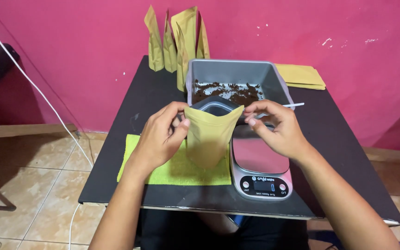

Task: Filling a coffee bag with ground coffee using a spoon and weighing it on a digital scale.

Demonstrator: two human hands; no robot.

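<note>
Both hands are up over the desk [130,153], and they have 1 tan paper pouch [210,134] between them. The left hand [160,136] pinches the pouch's left top corner, thumb and fingers closed on the paper; the right hand [276,127] pinches the right top corner the same way. They pull the mouth apart, so it gapes open and a dark inside shows. I cannot tell from here whether anything is in it. The pouch hangs upright, its rounded bottom over the lime-green cloth [181,169] and just beside the scale.

Behind the pouch sits a grey rectangular tub [237,74], open on top, with dark brown crumbly grounds [228,91] spread over part of its floor. A thin white stick [297,105] pokes out at its right side, past the right hand.

The kitchen scale [260,171] sits at the front right of the cloth, its shiny platform bare and its small screen lit at the near edge.

At the back, against the pink wall [93,41], about 4 more tan pouches [174,39] stand upright in a cluster, just left of the tub. To the tub's right, a flat stack of pouches [302,76] lies on the desk's far corner. A white cable [38,90] runs down the left side to the tiled floor [33,185].
</note>
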